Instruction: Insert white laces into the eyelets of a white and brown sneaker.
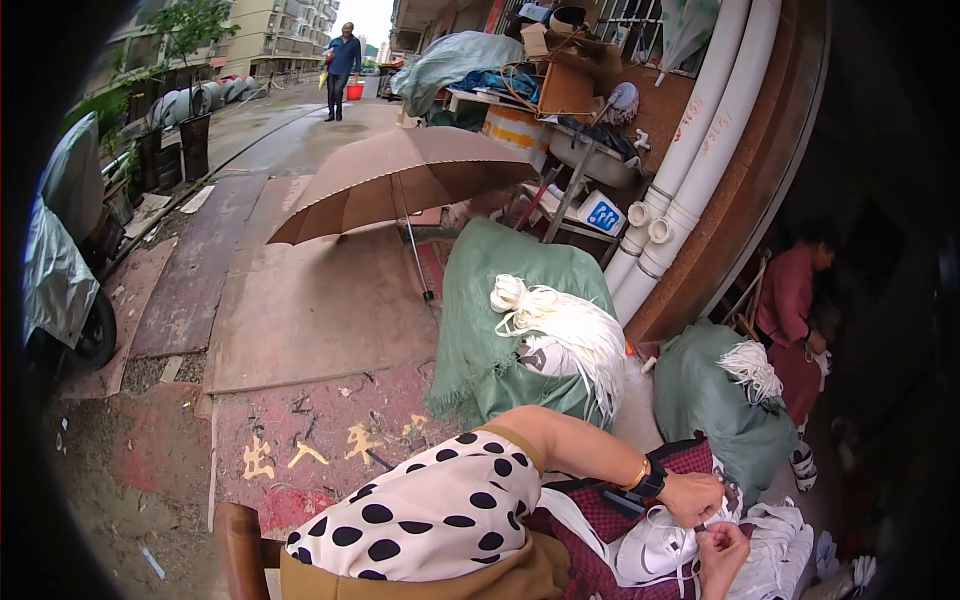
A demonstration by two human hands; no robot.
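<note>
A white shoe (pixel 652 552) with loose white laces lies on my lap, over dark red checked cloth (pixel 565 520). My left hand (pixel 693 497), with a dark watch on its wrist, is closed at the shoe's upper end, its fingers pinching a white shoelace (pixel 727 507). Close below it, my right hand (pixel 722 553) pinches the lace too, thumb and forefinger together. A small dark bit shows between the hands, too small to name. A pile of white laces (pixel 785 545) lies just right of my right hand.
A green woven sack (pixel 470 300) topped with a bundle of white laces (pixel 570 325) stands ahead; a second green sack (pixel 690 385) is to its right. Beyond are an open brown umbrella (pixel 390 170) and white pipes (pixel 690 150). One person sits at right; another walks far off.
</note>
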